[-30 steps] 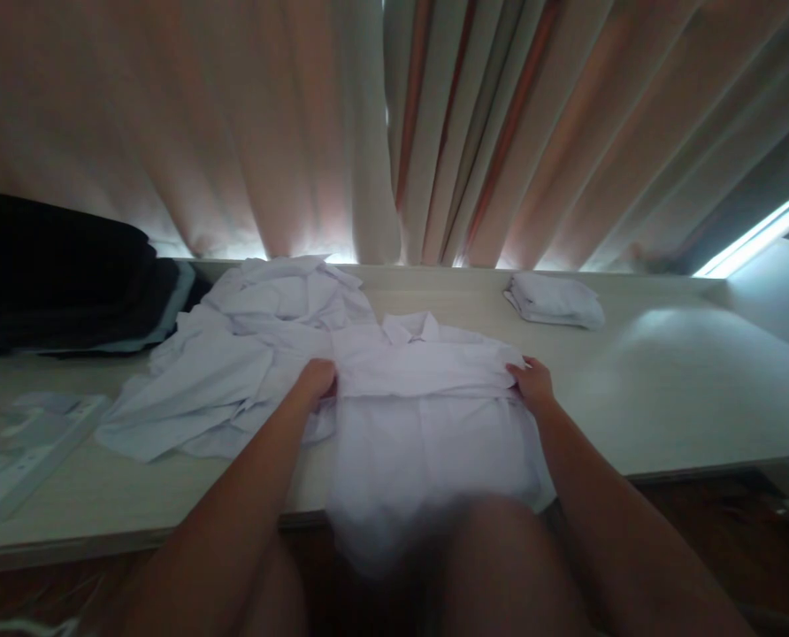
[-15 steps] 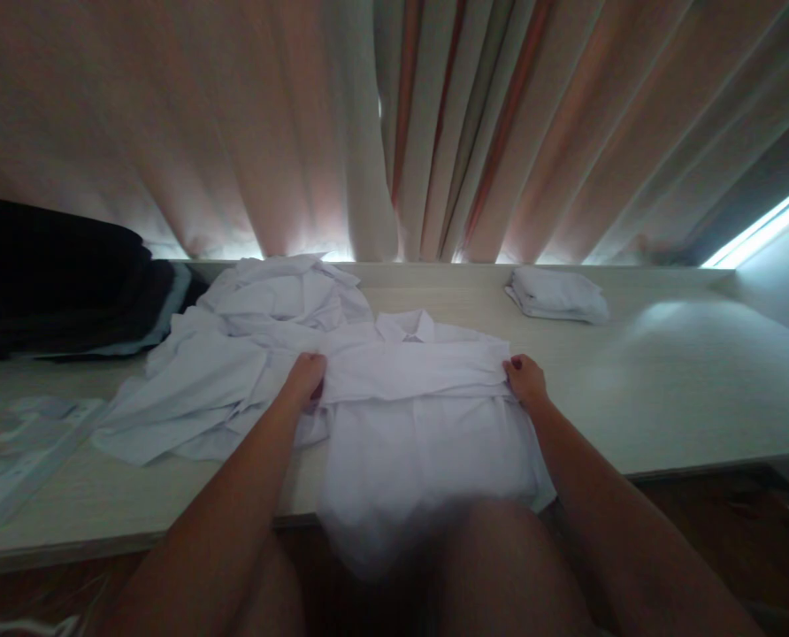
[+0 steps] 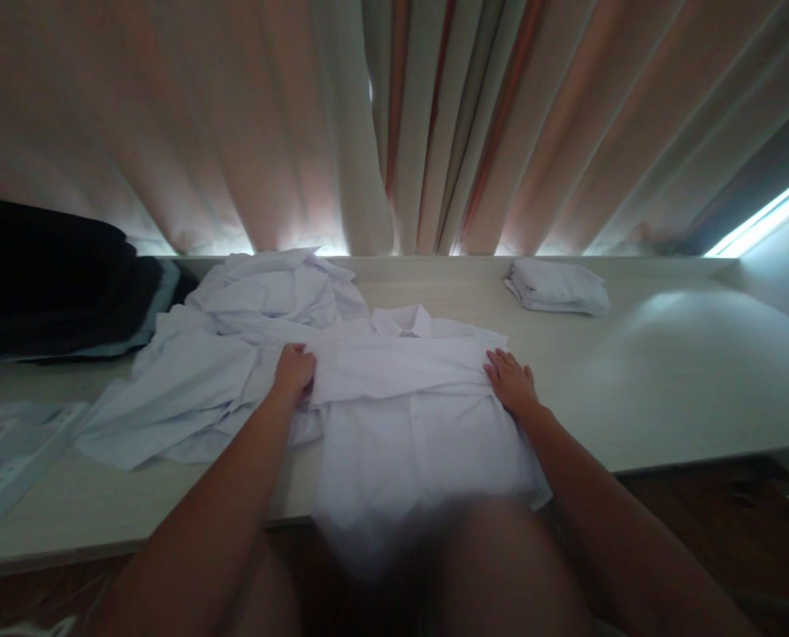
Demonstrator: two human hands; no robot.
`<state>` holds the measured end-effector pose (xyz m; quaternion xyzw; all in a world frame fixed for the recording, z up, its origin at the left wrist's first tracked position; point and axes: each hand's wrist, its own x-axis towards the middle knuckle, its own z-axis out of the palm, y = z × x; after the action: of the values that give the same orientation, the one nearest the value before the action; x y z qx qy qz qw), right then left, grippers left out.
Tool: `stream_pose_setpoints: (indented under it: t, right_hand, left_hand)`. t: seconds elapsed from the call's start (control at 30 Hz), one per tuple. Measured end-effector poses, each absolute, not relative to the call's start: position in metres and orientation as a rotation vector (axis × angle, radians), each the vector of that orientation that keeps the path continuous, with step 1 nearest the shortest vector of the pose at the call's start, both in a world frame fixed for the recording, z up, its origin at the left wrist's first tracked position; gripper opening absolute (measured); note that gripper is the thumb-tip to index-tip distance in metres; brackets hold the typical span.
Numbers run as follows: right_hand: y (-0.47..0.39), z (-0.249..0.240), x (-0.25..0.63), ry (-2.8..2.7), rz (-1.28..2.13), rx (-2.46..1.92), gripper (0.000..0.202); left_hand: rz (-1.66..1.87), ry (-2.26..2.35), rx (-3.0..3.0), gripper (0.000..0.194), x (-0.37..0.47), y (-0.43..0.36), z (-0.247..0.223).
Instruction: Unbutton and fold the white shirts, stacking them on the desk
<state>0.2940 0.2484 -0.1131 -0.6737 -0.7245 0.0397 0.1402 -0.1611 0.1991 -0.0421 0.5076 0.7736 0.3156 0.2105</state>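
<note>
A white collared shirt (image 3: 427,442) lies on the pale table, its collar toward the curtain and its lower end hanging over the front edge. Its sleeves are folded across the chest in a flat band. My left hand (image 3: 294,372) is closed on the left end of that band. At the band's right end, my right hand (image 3: 511,380) rests flat with its fingers spread on the cloth. Left of the shirt, and touching it, is a rumpled heap of white clothes (image 3: 215,354).
A folded white garment (image 3: 557,287) sits at the back right of the table (image 3: 666,380). Dark folded clothes (image 3: 49,283) are stacked at the far left, with a clear plastic item (image 3: 23,451) in front. A striped curtain (image 3: 288,124) hangs behind.
My right hand has let go of the band's edge and opened flat on the cloth, slightly inward. My left hand keeps its hold. The view has shifted slightly.
</note>
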Motion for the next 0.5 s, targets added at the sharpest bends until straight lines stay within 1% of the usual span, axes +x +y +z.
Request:
stream_pose_setpoints:
  t: [0.07,0.13,0.2,0.23,0.33,0.43,0.5]
  right_hand:
    - [0.249,-0.111,0.293,-2.096,0.098,-1.945,0.052]
    - [0.249,-0.109,0.292,-2.103,0.080,-1.921,0.054]
    - [0.248,-0.109,0.291,-2.131,0.094,-1.881,0.055]
    - [0.247,-0.111,0.291,-2.147,0.114,-1.859,0.055]
    - [0.245,-0.117,0.291,-2.151,0.167,-1.808,0.055]
    - [0.242,-0.118,0.293,-2.065,0.172,-1.768,0.056]
    - [0.236,-0.113,0.297,-1.970,0.152,-1.741,0.056]
  left_hand:
    - [0.955,2.213,1.526,0.055,-0.154,0.199,-0.041]
    - [0.958,2.168,1.814,0.057,-0.145,0.200,-0.046]
    - [0.806,2.057,2.075,0.054,-0.138,0.199,-0.059]
    - [0.694,2.016,2.116,0.054,-0.135,0.197,-0.068]
    - [0.475,1.984,2.018,0.061,-0.136,0.191,-0.097]
    - [0.476,1.955,2.009,0.061,-0.141,0.186,-0.109]
    - [0.525,1.960,2.011,0.058,-0.142,0.183,-0.103]
